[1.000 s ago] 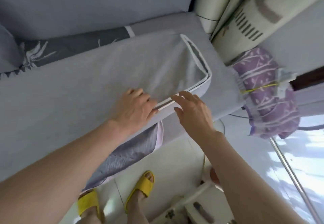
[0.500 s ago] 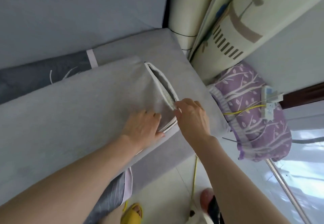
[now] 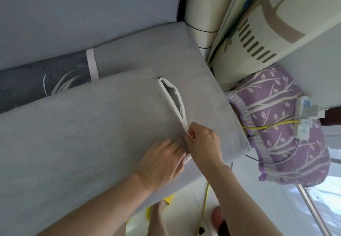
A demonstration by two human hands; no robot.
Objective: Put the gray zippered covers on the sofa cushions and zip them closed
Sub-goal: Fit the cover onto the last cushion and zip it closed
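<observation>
Cushion end during closure of the zipper. The gray cover [image 3: 92, 125] is already pulled over the cushion, which lies along the seat of the sofa [image 3: 77, 14]. The zipper [image 3: 167, 95] runs across the cover's near end. Its far stretch gapes, showing the cushion [image 3: 176, 101] inside. The right hand [image 3: 204, 145] is closed, fingers curled and pinching the zipper at the near end of the gap; the pull tab itself is hidden. The left hand [image 3: 160, 163] lies beside it, fingers fairly straight, pressing the cover flat just short of the zipper line. Judged progress: covering is done on this cushion and zipping is under way, with the whole gaping stretch left to close. Other cushions cannot be assessed. A purple patterned bundle [image 3: 287, 136] lies to the right.
</observation>
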